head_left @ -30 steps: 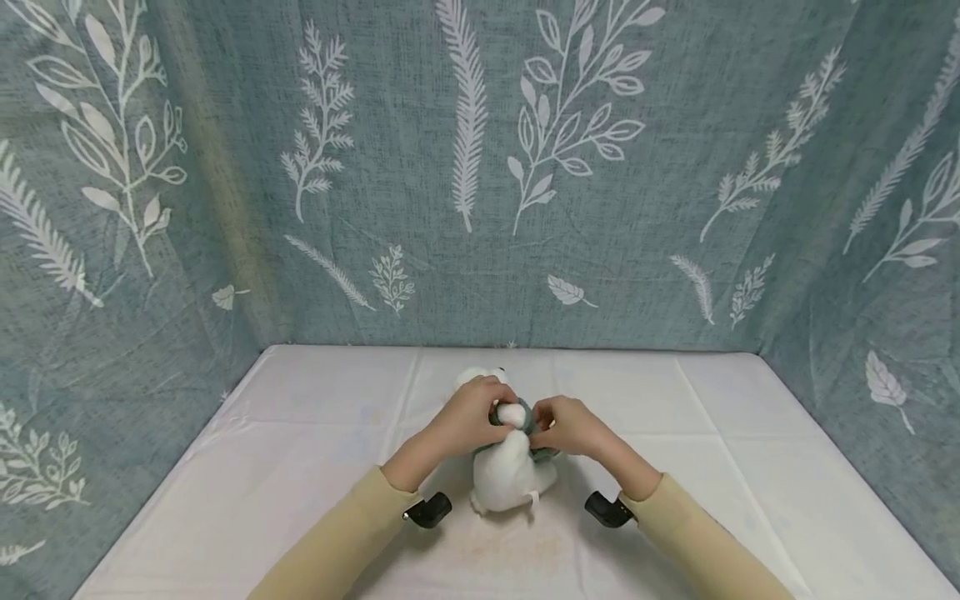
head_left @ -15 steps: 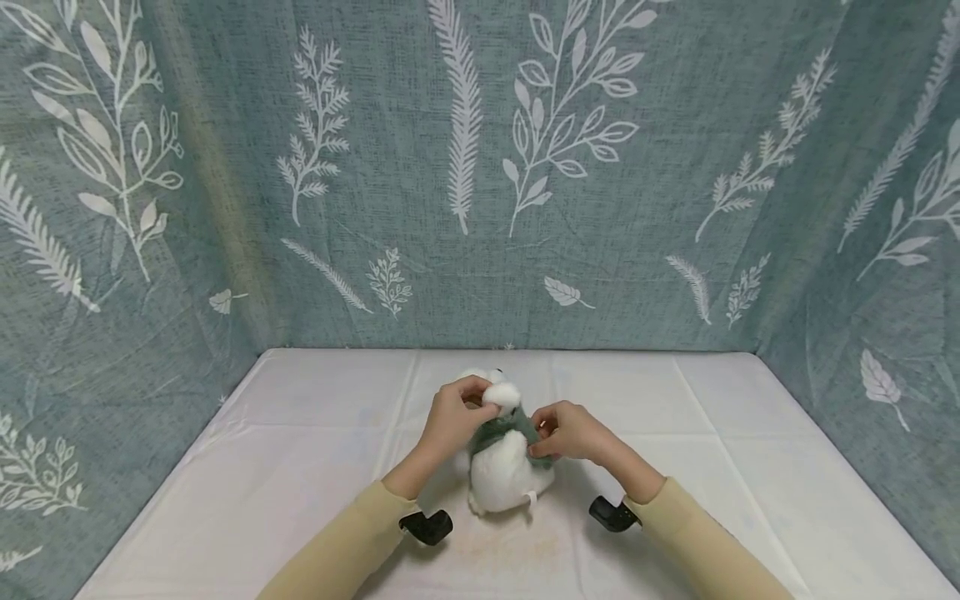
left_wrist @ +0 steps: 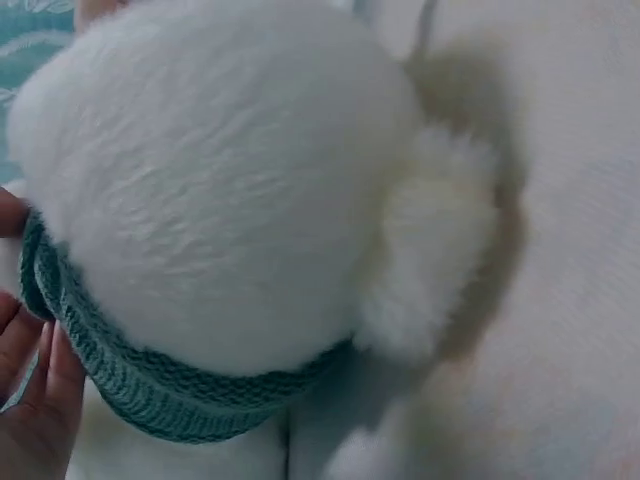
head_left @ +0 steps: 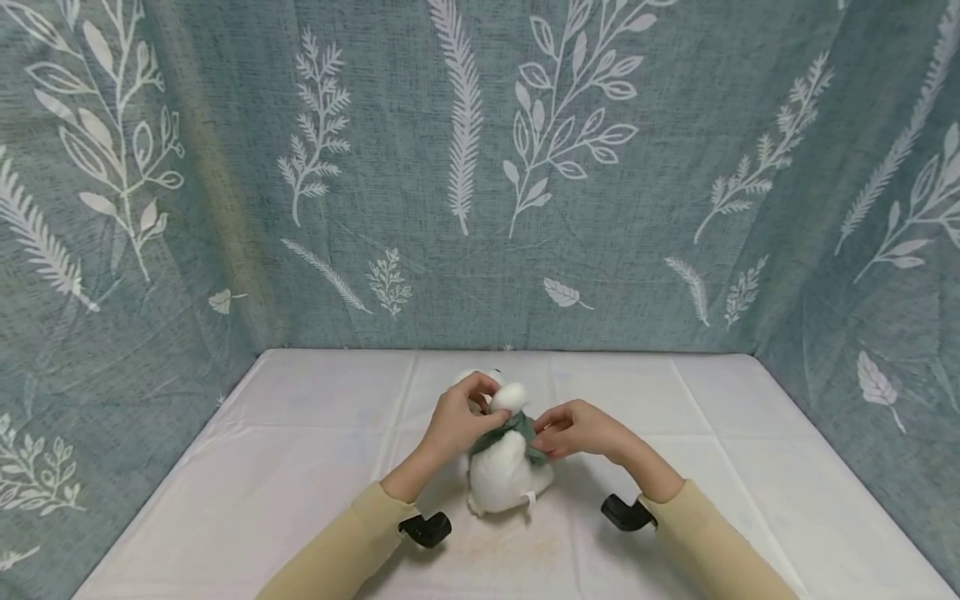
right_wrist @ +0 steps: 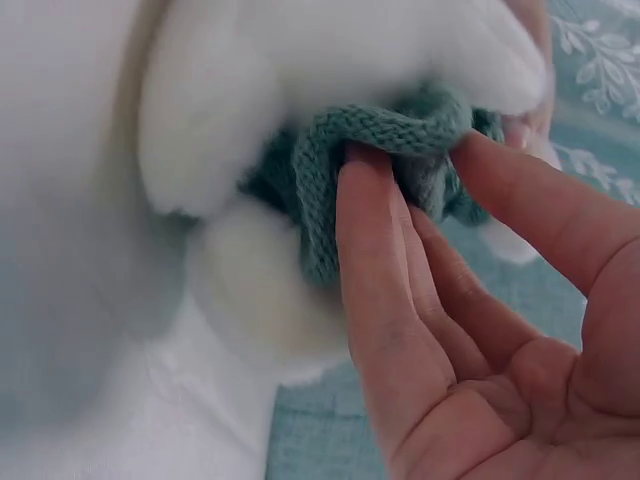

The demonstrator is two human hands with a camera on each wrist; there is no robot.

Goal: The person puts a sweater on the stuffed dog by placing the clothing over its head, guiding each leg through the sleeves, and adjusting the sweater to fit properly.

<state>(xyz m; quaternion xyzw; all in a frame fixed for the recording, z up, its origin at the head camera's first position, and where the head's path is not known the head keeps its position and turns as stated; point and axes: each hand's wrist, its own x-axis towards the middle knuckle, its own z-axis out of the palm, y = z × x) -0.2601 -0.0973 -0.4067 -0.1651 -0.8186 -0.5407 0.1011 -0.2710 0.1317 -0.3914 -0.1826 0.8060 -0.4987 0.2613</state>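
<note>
A white plush toy sits with its back towards me, a small white tag hanging at its lower right. Around its upper part is a green knitted garment. My left hand holds the garment by its edge, beside a rounded white part of the toy; in the left wrist view the knit wraps under the fluffy white body. My right hand pinches the garment on the toy's right side. The right wrist view shows its fingers tucked under the rolled knit, thumb against it. The toy's face is hidden.
A white cloth with creases and a faint brownish patch covers the table. Blue-green curtains with white leaf prints stand behind and at both sides. A black wrist camera sticks out below each sleeve.
The green ring around the white part has slipped down onto the toy's body. My left hand has shifted slightly left, and the right has moved outward, drawing the garment's edge.
</note>
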